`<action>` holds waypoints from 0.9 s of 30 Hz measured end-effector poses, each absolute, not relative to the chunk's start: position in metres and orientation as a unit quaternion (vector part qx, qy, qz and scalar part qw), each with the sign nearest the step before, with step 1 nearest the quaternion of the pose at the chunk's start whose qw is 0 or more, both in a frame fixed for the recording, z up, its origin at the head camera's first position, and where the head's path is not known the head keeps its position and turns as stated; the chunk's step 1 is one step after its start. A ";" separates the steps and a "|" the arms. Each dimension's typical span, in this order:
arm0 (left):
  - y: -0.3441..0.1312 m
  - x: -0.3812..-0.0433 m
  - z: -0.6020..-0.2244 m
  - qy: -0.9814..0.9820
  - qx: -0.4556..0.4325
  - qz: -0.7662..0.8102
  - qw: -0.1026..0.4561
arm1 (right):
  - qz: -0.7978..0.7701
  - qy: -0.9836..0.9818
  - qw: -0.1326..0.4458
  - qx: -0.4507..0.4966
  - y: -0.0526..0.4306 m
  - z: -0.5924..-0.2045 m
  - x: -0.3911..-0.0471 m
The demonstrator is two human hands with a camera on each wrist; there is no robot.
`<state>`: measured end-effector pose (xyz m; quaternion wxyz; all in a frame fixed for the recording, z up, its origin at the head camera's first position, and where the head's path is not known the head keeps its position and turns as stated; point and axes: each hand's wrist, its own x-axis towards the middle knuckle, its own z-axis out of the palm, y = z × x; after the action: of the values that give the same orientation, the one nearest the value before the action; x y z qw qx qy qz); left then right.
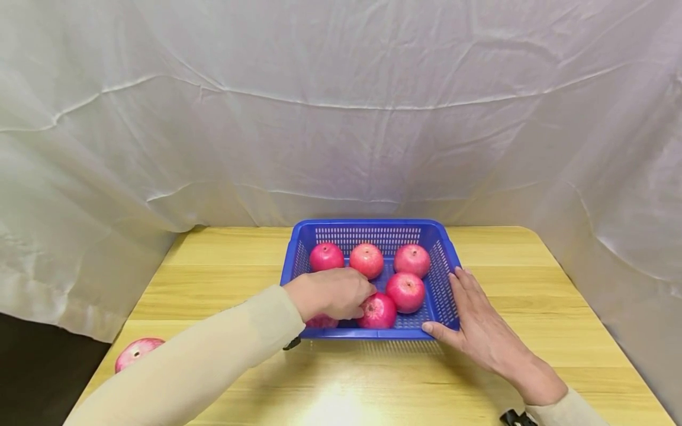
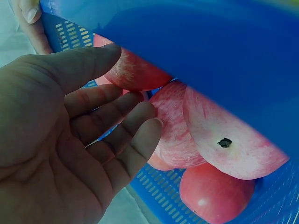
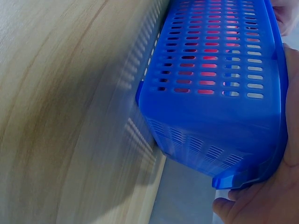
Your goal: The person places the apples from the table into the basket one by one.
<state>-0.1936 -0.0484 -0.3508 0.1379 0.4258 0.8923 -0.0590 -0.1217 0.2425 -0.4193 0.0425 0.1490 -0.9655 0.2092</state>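
A blue plastic basket (image 1: 378,333) with slotted walls holds several red apples. My left hand (image 1: 334,293) reaches over its left side, fingertips right at an apple (image 1: 379,312) by the front wall. In the left wrist view, the fingers of that hand (image 2: 88,126) are loosely bent and the thumb lies apart from them. Another apple (image 1: 322,321) is mostly hidden under this hand. My right hand (image 1: 482,328) rests on the basket's front right corner, fingers lying along the right rim and thumb on the front rim. Its palm side meets the rim in the right wrist view.
One more apple (image 1: 137,353) lies on the wooden table (image 1: 533,284) at the left, partly covered by my left sleeve (image 1: 213,349). Inside the basket, three apples line the back, including a middle one (image 1: 366,258). A pale curtain (image 1: 341,148) hangs behind the table.
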 end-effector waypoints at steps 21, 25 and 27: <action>-0.073 -0.199 -0.332 0.902 0.403 0.016 0.155 | 0.207 -0.966 0.039 0.147 0.242 -0.419 -0.122; -0.087 -0.197 -0.327 0.908 0.391 0.036 0.145 | 0.206 -0.966 0.040 0.148 0.242 -0.419 -0.122; -0.095 -0.196 -0.324 0.912 0.383 0.049 0.141 | 0.207 -0.966 0.040 0.149 0.242 -0.419 -0.122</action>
<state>-0.1957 -0.0948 -0.3244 0.1407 0.3832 0.9116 0.0493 -0.1220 0.2425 -0.4191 0.0404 0.1487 -0.9662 0.2066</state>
